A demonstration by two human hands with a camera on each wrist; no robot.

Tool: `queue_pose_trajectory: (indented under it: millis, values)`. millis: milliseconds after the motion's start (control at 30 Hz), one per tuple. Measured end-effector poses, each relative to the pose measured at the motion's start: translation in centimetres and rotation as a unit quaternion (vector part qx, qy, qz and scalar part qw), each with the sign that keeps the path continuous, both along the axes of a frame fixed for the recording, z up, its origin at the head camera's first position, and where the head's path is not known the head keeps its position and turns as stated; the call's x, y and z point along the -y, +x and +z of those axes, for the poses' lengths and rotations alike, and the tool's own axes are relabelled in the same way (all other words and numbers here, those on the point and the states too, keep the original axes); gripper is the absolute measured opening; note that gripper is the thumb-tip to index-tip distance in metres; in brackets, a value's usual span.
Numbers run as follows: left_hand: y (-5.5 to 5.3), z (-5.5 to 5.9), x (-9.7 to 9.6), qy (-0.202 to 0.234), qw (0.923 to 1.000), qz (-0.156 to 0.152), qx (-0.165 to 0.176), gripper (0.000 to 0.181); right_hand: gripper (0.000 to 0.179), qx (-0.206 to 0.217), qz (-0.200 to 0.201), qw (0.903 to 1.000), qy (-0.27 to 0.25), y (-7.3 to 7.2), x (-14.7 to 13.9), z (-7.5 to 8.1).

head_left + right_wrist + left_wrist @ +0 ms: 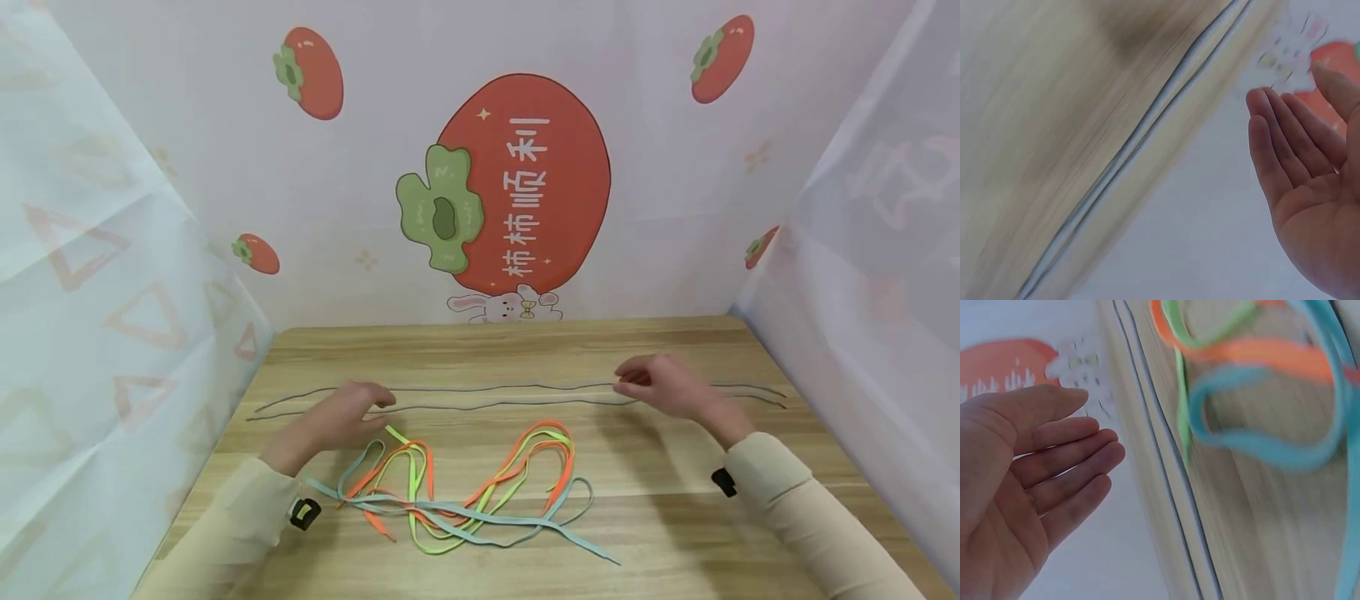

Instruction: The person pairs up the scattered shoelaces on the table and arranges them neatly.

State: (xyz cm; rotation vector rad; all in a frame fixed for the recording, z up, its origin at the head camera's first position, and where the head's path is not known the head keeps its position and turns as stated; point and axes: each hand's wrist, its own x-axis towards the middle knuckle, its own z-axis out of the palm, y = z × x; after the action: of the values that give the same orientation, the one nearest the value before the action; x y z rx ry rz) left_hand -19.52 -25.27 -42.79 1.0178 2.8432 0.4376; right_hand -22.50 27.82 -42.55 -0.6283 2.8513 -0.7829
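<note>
Two thin grey laces stretch side by side across the back of the wooden table; the rear lace [480, 389] and the front lace [495, 403] run nearly parallel. Above their left part is my left hand [345, 414], its fingers relaxed and holding nothing; the left wrist view shows its palm [1016, 481] bare. My right hand [663, 385] hovers over their right part, also holding nothing, with loosely bent fingers [1297, 137] in the right wrist view. Nearer the front lies a loose tangle of flat laces: orange [517, 471], yellow-green [412, 483] and light blue [517, 520].
The wooden table [645, 533] ends at a pale back wall [337, 192] printed with persimmons and a rabbit. White sheets hang on both sides, the left sheet [112, 250] and the right sheet [885, 250]. Black clips or bands sit at both sleeves.
</note>
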Motion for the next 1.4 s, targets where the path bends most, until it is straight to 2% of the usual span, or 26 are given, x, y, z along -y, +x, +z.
queue_pose_trajectory:
  millis: [167,333,433,567,733,833,967,1200,1400]
  values:
    - [1.3,0.3,-2.6,0.001,0.9986,-0.051,0.015,0.022,0.033,0.014,0.064,0.9978,-0.003,1.4,3.4,0.3]
    - [2.5,0.2,-5.2,0.004,0.9937,-0.101,0.047,0.021,0.024,0.017,0.145,0.9891,-0.020,2.7,6.4,0.2]
    - [3.3,-0.1,-6.6,0.003,0.9893,-0.134,0.057,0.020,0.021,0.033,0.178,0.9832,-0.024,3.5,8.0,-0.1]
    - [4.4,-0.8,-8.0,-0.003,0.9848,-0.160,0.068,0.017,0.024,0.061,0.218,0.9736,-0.026,4.8,10.1,-0.6]
    - [5.5,-1.6,-9.4,-0.011,0.9819,-0.180,0.060,0.010,0.019,0.073,0.267,0.9606,-0.022,6.4,12.6,-1.6]
    - [5.9,-2.0,-10.2,-0.009,0.9810,-0.179,0.075,0.007,0.014,0.077,0.282,0.9561,-0.016,7.1,13.8,-2.4]
    - [6.2,-2.3,-11.0,-0.007,0.9797,-0.176,0.096,0.008,0.009,0.069,0.289,0.9550,-0.001,7.8,15.1,-3.4]
    - [6.3,-3.0,-11.5,0.006,0.9776,-0.197,0.075,0.012,0.016,0.042,0.291,0.9554,0.029,8.9,16.8,-3.9]
    - [6.5,-3.4,-11.9,0.028,0.9748,-0.203,0.087,0.009,0.015,0.042,0.286,0.9567,0.033,9.5,17.7,-4.4]
